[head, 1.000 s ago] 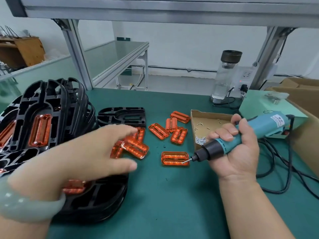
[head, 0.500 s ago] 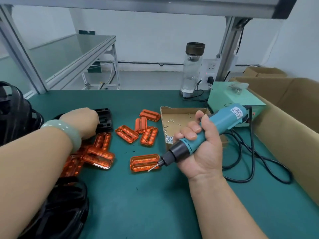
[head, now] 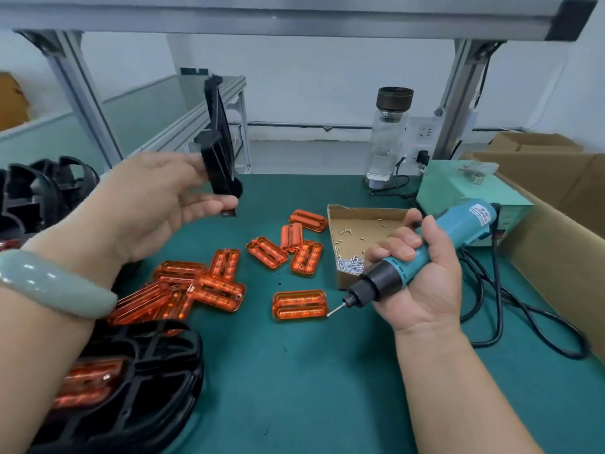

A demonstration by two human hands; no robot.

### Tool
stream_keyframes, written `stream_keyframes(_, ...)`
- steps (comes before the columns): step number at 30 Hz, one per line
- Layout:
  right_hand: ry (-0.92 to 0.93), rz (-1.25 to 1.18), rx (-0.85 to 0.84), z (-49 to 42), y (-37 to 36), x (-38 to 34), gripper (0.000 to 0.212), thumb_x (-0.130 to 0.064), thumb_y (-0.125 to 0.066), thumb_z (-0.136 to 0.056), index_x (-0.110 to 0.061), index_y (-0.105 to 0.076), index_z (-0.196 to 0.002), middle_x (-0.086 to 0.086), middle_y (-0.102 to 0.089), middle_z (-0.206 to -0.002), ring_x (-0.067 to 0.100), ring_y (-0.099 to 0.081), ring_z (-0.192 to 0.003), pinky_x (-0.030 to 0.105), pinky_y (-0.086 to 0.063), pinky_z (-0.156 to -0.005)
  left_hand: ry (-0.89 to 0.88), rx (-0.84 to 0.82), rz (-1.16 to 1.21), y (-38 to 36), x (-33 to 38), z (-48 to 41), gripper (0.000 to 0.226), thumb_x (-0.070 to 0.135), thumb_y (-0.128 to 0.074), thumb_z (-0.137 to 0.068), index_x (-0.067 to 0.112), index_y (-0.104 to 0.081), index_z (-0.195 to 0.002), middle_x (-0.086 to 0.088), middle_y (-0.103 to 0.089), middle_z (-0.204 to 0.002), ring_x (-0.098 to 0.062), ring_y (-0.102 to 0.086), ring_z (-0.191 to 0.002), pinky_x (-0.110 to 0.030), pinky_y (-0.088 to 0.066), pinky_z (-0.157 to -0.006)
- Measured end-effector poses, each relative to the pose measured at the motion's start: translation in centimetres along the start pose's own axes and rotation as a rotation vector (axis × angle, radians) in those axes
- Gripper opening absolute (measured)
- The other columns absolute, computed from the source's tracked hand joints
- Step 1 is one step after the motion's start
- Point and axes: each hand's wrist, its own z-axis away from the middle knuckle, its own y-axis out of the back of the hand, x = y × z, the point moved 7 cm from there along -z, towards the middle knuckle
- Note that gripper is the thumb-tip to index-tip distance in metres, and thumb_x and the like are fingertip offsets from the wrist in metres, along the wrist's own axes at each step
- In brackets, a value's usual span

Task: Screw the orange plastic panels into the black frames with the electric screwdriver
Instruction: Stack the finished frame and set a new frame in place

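A green worktable [head: 311,388] fills the lower frame. At lower left lies a stack of black frames [head: 137,381] with orange panels already seated in them; more frames stand at the left edge.

Judged from this, the step in hand is fetching a fresh frame. No panel is being screwed yet. The next move calls for laying that frame flat on the bare table at centre, seating a loose panel in it, picking up a screw on the bit and driving it straight down.

The left hand [head: 147,204], at centre left with a pale green bangle on its wrist, is raised off the table. Its thumb and fingers pinch the lower end of a single black frame [head: 218,149], held upright and edge-on to the camera.

The right hand [head: 425,283], at centre right, is wrapped in a full fist round the teal electric screwdriver [head: 461,222]. The tool slants down to the left and is clear of the table. Its bit tip sits just beside the corner of one orange panel [head: 299,304], and whether they touch cannot be told.

Loose orange panels [head: 209,283] lie scattered across the centre, some overlapping. A shallow cardboard tray [head: 366,213] just above the right hand holds small silver screws [head: 350,264], most of them heaped in its near corner.
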Motion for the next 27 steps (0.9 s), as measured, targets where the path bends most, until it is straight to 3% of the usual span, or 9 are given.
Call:
stream_keyframes(3,-0.021,0.007,-0.025,0.0,-0.1,-0.5,0.008,-0.028,-0.056,-0.083,-0.021,-0.057,-0.086,-0.012,-0.043,-0.055,0.001,-0.043,-0.04,0.016,-0.043,-0.049,-0.02,0.1,-0.067,-0.2,1.1,2.4,0.034,0.031,-0.049,-0.097,-0.001,-0.061,-0.093,-0.007,-0.073,-0.079,-0.022,-0.071,-0.063,-0.023,-0.057,-0.057)
stream_keyframes(6,-0.058,0.002,-0.035,-0.1,0.0,-1.0,0.009,-0.03,-0.057,-0.082,-0.022,-0.058,-0.086,-0.012,-0.043,-0.055,0.0,-0.043,-0.04,0.015,-0.042,-0.049,-0.198,0.159,-0.49,-0.9,2.5,3.9,0.018,0.022,-0.068,-0.085,0.011,-0.065,-0.071,-0.002,-0.073,-0.071,-0.014,-0.07,-0.06,-0.008,-0.047,-0.049)
stream_keyframes(8,-0.084,0.016,-0.038,-0.2,0.2,-1.5,0.01,-0.03,-0.056,-0.081,-0.022,-0.057,-0.086,-0.012,-0.043,-0.054,0.0,-0.043,-0.04,0.014,-0.042,-0.05,-0.311,0.136,-0.692,-1.7,3.1,4.5,0.009,0.02,-0.072,-0.08,0.022,-0.066,-0.087,0.007,-0.069,-0.081,-0.008,-0.068,-0.064,0.0,-0.041,-0.054)
stream_keyframes(12,-0.159,0.082,-0.073,-0.2,0.5,-2.1,0.01,-0.03,-0.055,-0.081,-0.022,-0.058,-0.086,-0.012,-0.042,-0.053,0.0,-0.043,-0.04,0.014,-0.042,-0.049,-0.374,0.1,-0.747,-2.3,2.9,4.4,0.05,0.018,-0.076,-0.076,0.037,-0.049,-0.114,0.013,-0.06,-0.107,0.008,-0.065,-0.072,-0.009,-0.042,-0.072)
stream_keyframes(15,-0.256,0.091,-0.161,0.0,0.1,-1.8,0.022,-0.024,-0.072,-0.071,-0.021,-0.059,-0.089,-0.011,-0.044,-0.053,0.001,-0.044,-0.04,0.017,-0.045,-0.048,-0.293,-0.083,-0.686,-3.7,1.4,3.8,0.052,0.001,-0.072,-0.078,0.032,-0.059,-0.117,0.01,-0.07,-0.097,-0.001,-0.068,-0.081,-0.026,-0.053,-0.085)
stream_keyframes(18,-0.339,0.127,-0.252,0.5,-0.5,-1.8,0.049,-0.019,-0.091,-0.054,-0.02,-0.061,-0.092,-0.01,-0.045,-0.054,0.002,-0.045,-0.04,0.019,-0.047,-0.048,-0.335,-0.308,-0.865,-6.2,0.0,4.2,0.051,-0.005,-0.069,-0.076,0.043,-0.066,-0.093,0.015,-0.073,-0.088,0.003,-0.065,-0.083,-0.011,-0.047,-0.084)
stream_keyframes(21,-0.352,0.197,-0.29,0.6,-0.7,-2.5,0.055,-0.022,-0.095,-0.05,-0.02,-0.061,-0.093,-0.01,-0.044,-0.054,0.002,-0.044,-0.039,0.017,-0.045,-0.047,-0.421,-0.506,-1.198,-9.0,-1.9,5.0,0.041,0.007,-0.068,-0.077,0.038,-0.069,-0.104,0.019,-0.063,-0.089,0.004,-0.052,-0.086,-0.002,-0.035,-0.072)
stream_keyframes(25,-0.373,0.22,-0.3,0.8,-0.7,-2.9,0.054,-0.023,-0.094,-0.052,-0.019,-0.061,-0.093,-0.008,-0.045,-0.054,0.002,-0.046,-0.039,0.018,-0.047,-0.047,-0.347,-0.683,-1.361,-11.5,-5.8,5.6,0.04,0.011,-0.065,-0.08,0.032,-0.064,-0.114,0.01,-0.068,-0.104,-0.01,-0.06,-0.098,-0.023,-0.045,-0.089)
stream_keyframes(27,-0.367,0.265,-0.291,0.8,-0.6,-2.7,0.054,-0.024,-0.095,-0.049,-0.018,-0.062,-0.092,-0.009,-0.045,-0.054,0.002,-0.045,-0.039,0.019,-0.048,-0.046,-0.315,-0.733,-1.4,-12.2,-7.5,5.9,0.043,0.014,-0.065,-0.082,0.031,-0.06,-0.121,0.006,-0.065,-0.115,-0.016,-0.058,-0.108,-0.024,-0.043,-0.093)
